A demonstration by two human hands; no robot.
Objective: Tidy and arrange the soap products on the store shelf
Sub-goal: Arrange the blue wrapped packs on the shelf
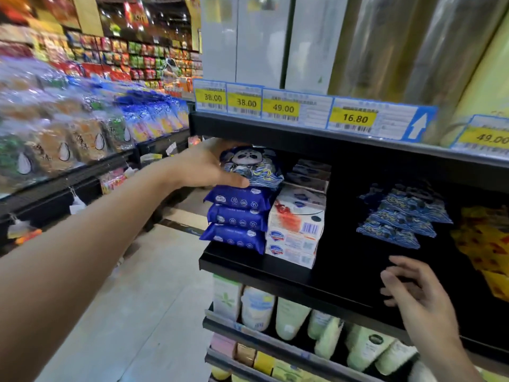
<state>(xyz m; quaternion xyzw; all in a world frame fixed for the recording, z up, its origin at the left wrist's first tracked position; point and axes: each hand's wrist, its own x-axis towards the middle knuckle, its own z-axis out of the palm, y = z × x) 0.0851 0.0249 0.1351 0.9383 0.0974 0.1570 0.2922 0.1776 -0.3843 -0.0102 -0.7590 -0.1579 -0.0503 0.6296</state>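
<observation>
Left hand (205, 166) grips my panda pack (252, 166) atop three blue packs (238, 216), white soap boxes (296, 230) crowding beside; right hand (413, 296) hovers relaxed over the shelf (275, 268).

Single head-worn wide-angle view, close to the black shelf (289, 274), facing forward and slightly down, aisle at left.

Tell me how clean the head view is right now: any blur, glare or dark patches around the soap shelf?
Head view: the left aisle's snack bags are smeared by motion blur; the panda pack in the left hand and the 16.80 price tag read sharp. The black shelf interior is deeply shadowed. Glare streaks the plastic-wrapped rolls above. Wide-angle distortion bends the edges.
</observation>
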